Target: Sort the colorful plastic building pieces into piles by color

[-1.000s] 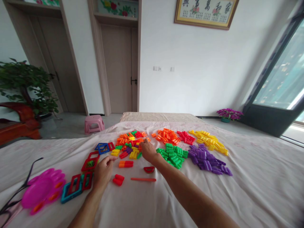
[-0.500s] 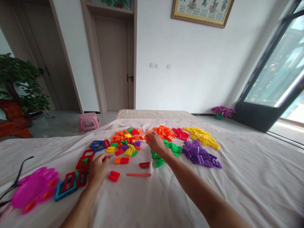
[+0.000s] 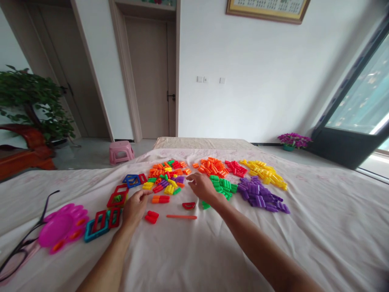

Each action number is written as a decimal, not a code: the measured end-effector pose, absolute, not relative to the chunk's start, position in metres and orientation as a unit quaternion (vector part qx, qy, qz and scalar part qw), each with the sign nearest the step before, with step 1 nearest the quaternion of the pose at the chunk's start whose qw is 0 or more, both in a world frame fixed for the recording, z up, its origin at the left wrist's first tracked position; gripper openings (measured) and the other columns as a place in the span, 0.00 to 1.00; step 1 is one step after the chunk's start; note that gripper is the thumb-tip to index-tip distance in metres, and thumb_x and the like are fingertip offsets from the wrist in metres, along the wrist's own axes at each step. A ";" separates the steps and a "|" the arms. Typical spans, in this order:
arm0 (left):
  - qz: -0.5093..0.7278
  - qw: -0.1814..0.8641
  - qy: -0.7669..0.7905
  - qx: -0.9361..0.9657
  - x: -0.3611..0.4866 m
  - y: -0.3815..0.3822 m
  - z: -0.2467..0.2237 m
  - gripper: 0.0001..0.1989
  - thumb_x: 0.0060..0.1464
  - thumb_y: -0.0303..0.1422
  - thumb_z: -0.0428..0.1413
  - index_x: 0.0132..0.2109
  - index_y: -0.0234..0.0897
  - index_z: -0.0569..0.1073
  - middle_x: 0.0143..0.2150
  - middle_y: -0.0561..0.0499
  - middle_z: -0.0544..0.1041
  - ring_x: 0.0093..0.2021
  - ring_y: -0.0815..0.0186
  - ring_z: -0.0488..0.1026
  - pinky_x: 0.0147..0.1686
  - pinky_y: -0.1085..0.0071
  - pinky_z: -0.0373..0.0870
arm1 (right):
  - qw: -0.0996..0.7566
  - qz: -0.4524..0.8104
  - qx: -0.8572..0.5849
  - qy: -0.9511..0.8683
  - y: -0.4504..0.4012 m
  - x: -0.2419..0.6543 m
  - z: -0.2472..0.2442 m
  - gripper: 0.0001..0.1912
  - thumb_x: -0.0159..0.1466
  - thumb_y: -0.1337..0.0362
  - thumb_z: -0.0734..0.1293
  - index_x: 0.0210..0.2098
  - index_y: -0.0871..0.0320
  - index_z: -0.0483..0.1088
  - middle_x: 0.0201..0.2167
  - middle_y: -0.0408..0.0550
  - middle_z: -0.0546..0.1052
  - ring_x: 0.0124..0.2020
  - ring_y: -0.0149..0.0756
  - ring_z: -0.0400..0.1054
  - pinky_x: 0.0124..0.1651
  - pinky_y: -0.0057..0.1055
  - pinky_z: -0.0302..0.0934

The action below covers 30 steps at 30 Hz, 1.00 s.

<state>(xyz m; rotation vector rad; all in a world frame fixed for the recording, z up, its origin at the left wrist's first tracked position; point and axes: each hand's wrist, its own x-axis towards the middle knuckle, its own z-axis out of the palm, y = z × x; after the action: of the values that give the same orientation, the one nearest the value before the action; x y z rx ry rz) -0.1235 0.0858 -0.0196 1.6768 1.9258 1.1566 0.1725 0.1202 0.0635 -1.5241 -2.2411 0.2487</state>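
Observation:
My right hand (image 3: 202, 186) hovers with its fingers apart between a mixed pile of plastic tube pieces (image 3: 165, 176) and a pile of green tubes (image 3: 224, 185), which it partly covers. I see nothing in its fingers. My left hand (image 3: 135, 207) is closed, thumb and fingers together, just short of the mixed pile; whatever it may hold is hidden. Close by lie joined orange and red tubes (image 3: 161, 199), red tubes (image 3: 152, 217), a red half-round piece (image 3: 189, 206) and an orange stick (image 3: 181, 217).
Sorted piles of orange (image 3: 214, 167), red (image 3: 236, 168), yellow (image 3: 264, 172) and purple tubes (image 3: 261, 195) spread to the right. Left of my hands are red and blue frame tiles (image 3: 96, 230), a pink paw-shaped palette (image 3: 59, 229) and eyeglasses (image 3: 22, 248). A wrinkled cloth (image 3: 194, 259) covers the surface.
My right hand has drawn slightly left and nearer, away from the orange pile, and its fingers now show apart. My left hand stays beside the mixed pile. The camera view has shifted a little.

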 end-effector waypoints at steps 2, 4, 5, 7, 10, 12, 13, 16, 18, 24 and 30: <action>0.390 0.161 0.666 0.615 -0.122 0.085 -0.019 0.18 0.59 0.41 0.50 0.48 0.42 0.81 0.48 0.48 0.83 0.47 0.57 0.79 0.44 0.64 0.74 | 0.176 0.105 -0.506 -0.838 0.100 0.144 0.057 0.18 0.67 0.64 0.64 0.55 0.52 0.76 0.54 0.48 0.78 0.52 0.39 0.73 0.52 0.29 0.64; 0.374 0.150 0.646 0.648 -0.120 0.084 -0.017 0.19 0.59 0.43 0.51 0.49 0.42 0.81 0.51 0.47 0.82 0.50 0.57 0.78 0.49 0.64 0.73 | 0.149 0.110 -0.488 -0.853 0.086 0.121 0.051 0.19 0.68 0.62 0.64 0.57 0.53 0.75 0.55 0.50 0.77 0.54 0.41 0.72 0.53 0.31 0.64; 0.368 0.143 0.636 0.663 -0.120 0.084 -0.017 0.19 0.59 0.44 0.52 0.49 0.42 0.81 0.52 0.46 0.81 0.51 0.57 0.77 0.52 0.63 0.71 | 0.141 0.107 -0.486 -0.856 0.082 0.112 0.049 0.19 0.68 0.62 0.64 0.58 0.53 0.74 0.56 0.52 0.76 0.54 0.42 0.71 0.53 0.32 0.64; 0.355 0.128 0.620 0.688 -0.119 0.084 -0.017 0.19 0.58 0.44 0.54 0.49 0.41 0.82 0.53 0.44 0.80 0.54 0.57 0.75 0.57 0.62 0.68 | 0.135 0.093 -0.489 -0.857 0.079 0.098 0.043 0.19 0.69 0.61 0.64 0.58 0.55 0.73 0.56 0.54 0.75 0.55 0.43 0.70 0.54 0.34 0.64; 0.338 0.111 0.612 0.706 -0.119 0.085 -0.019 0.18 0.57 0.44 0.57 0.48 0.41 0.82 0.52 0.42 0.80 0.53 0.55 0.75 0.57 0.61 0.68 | 0.135 0.068 -0.493 -0.857 0.083 0.086 0.034 0.16 0.69 0.58 0.66 0.53 0.55 0.75 0.55 0.55 0.73 0.55 0.44 0.68 0.55 0.35 0.63; 0.330 0.102 0.611 0.713 -0.119 0.086 -0.021 0.18 0.57 0.44 0.58 0.48 0.41 0.82 0.53 0.41 0.79 0.54 0.54 0.75 0.58 0.60 0.67 | 0.130 0.061 -0.495 -0.857 0.086 0.083 0.028 0.14 0.69 0.56 0.67 0.50 0.55 0.75 0.54 0.54 0.72 0.55 0.44 0.67 0.54 0.35 0.63; 0.326 0.099 0.611 0.715 -0.120 0.086 -0.021 0.18 0.57 0.44 0.58 0.48 0.40 0.82 0.53 0.41 0.79 0.54 0.54 0.74 0.58 0.60 0.67 | 0.128 0.060 -0.495 -0.857 0.088 0.083 0.025 0.14 0.69 0.55 0.67 0.49 0.55 0.75 0.54 0.53 0.72 0.55 0.44 0.67 0.53 0.35 0.64; 0.319 0.092 0.610 0.720 -0.120 0.086 -0.023 0.16 0.57 0.42 0.58 0.47 0.40 0.82 0.53 0.40 0.79 0.55 0.53 0.74 0.58 0.60 0.67 | 0.126 0.053 -0.494 -0.858 0.092 0.084 0.019 0.14 0.70 0.56 0.66 0.50 0.55 0.74 0.53 0.53 0.73 0.54 0.44 0.66 0.52 0.35 0.64; 0.316 0.090 0.606 0.724 -0.121 0.087 -0.024 0.16 0.57 0.42 0.57 0.47 0.40 0.82 0.53 0.41 0.79 0.55 0.52 0.74 0.58 0.59 0.67 | 0.118 0.040 -0.488 -0.864 0.093 0.085 0.019 0.13 0.70 0.58 0.65 0.51 0.57 0.73 0.51 0.54 0.74 0.54 0.44 0.66 0.53 0.36 0.63; 0.316 0.097 0.583 0.742 -0.122 0.091 -0.031 0.17 0.58 0.42 0.56 0.47 0.39 0.81 0.52 0.40 0.79 0.54 0.52 0.74 0.58 0.57 0.67 | 0.076 0.000 -0.467 -0.881 0.086 0.085 0.028 0.14 0.69 0.71 0.61 0.51 0.64 0.72 0.51 0.60 0.75 0.53 0.47 0.68 0.53 0.39 0.63; 0.329 0.112 0.573 0.742 -0.128 0.094 -0.034 0.20 0.59 0.46 0.53 0.46 0.38 0.81 0.50 0.39 0.80 0.52 0.52 0.75 0.56 0.56 0.70 | 0.044 -0.021 -0.478 -0.877 0.083 0.100 0.039 0.15 0.66 0.75 0.63 0.50 0.68 0.73 0.49 0.62 0.76 0.52 0.47 0.70 0.52 0.37 0.64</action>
<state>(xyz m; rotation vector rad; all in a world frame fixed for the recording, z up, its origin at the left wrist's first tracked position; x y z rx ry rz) -0.1278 0.0942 -0.0341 2.1791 1.6806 0.9666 0.1000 0.0834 0.0390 -1.4616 -2.6807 -0.0630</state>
